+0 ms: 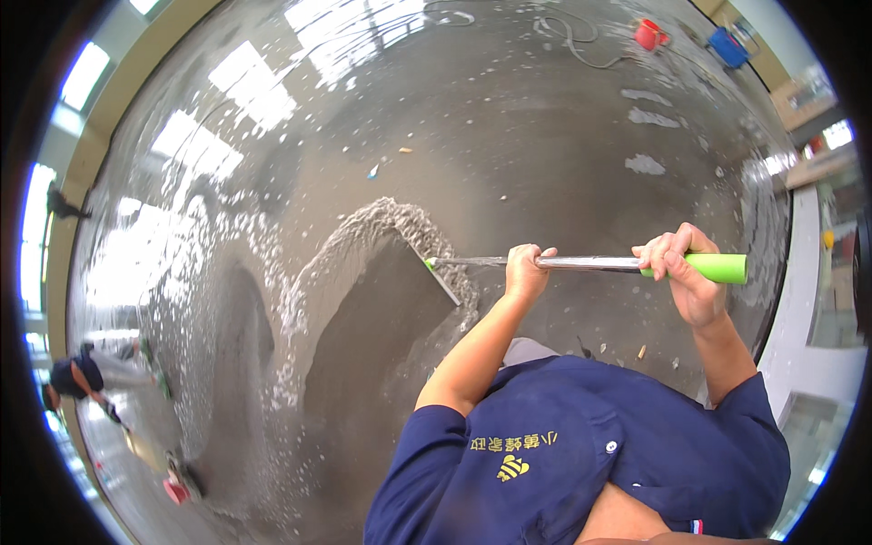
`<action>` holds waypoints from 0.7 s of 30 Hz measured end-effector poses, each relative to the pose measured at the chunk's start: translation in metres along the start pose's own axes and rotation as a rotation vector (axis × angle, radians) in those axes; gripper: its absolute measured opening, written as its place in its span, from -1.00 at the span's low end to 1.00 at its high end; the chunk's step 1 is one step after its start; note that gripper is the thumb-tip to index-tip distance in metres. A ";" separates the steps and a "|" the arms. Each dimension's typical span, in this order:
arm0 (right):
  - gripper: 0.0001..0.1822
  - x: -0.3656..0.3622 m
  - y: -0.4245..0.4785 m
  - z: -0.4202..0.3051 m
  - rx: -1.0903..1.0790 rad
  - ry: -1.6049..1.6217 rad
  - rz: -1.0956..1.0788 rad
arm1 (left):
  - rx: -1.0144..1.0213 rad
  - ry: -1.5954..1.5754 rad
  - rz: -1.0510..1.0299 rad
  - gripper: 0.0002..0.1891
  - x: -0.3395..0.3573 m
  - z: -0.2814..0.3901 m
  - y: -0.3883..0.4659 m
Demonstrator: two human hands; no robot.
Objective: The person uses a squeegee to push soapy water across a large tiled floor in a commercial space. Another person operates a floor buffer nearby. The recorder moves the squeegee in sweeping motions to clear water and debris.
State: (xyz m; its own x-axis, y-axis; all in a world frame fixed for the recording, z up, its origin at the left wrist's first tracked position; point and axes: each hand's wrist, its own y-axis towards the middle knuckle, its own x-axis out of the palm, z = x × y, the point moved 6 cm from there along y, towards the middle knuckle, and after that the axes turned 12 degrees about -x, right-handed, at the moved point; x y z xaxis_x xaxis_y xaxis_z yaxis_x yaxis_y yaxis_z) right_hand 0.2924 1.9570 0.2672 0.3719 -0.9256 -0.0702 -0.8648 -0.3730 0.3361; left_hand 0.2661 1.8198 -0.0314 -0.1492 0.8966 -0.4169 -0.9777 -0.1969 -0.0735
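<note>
A floor squeegee with a metal pole (593, 263) spans from the right towards the middle of the view. My left hand (526, 272) is closed around the middle of its pole. At the pole's upper end, my right hand (687, 271) grips beside and partly over the green handle (723, 268). The squeegee's long blade (444, 285) rests on the wet grey floor, tilted across the view. Foamy dirty water (409, 219) is heaped along the blade and curves off to the left. A smoother, darker strip of floor (381, 327) lies behind the blade.
At the far left a person (71, 376) holds a floor machine (180, 480). A red bucket (650, 35), a blue container (729, 47) and a loose hose (572, 44) are at the upper right. Small debris (373, 172) lies on the foamy floor. A white ledge (793, 272) borders the right side.
</note>
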 end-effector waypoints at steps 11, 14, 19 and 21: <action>-0.76 -0.049 -0.003 -0.015 -0.100 -0.085 0.173 | 0.065 0.194 -0.211 -0.62 0.015 0.061 0.026; -0.79 -0.014 0.010 0.012 -0.038 0.107 0.123 | 0.010 0.346 -0.059 -0.64 -0.050 0.016 0.010; -0.85 0.127 0.034 0.069 0.045 0.390 -0.173 | -0.224 0.479 0.318 -0.64 -0.213 -0.082 -0.048; -0.89 0.202 0.044 0.089 0.103 0.472 -0.298 | -0.323 0.555 0.414 -0.64 -0.278 -0.127 -0.076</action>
State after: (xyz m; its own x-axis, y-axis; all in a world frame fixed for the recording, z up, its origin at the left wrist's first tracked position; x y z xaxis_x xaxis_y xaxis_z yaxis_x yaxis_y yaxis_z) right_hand 0.2993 1.7482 0.1847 0.6950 -0.6591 0.2873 -0.7189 -0.6401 0.2709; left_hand 0.4006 1.5355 -0.0253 -0.3142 0.4100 -0.8562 -0.7534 -0.6565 -0.0379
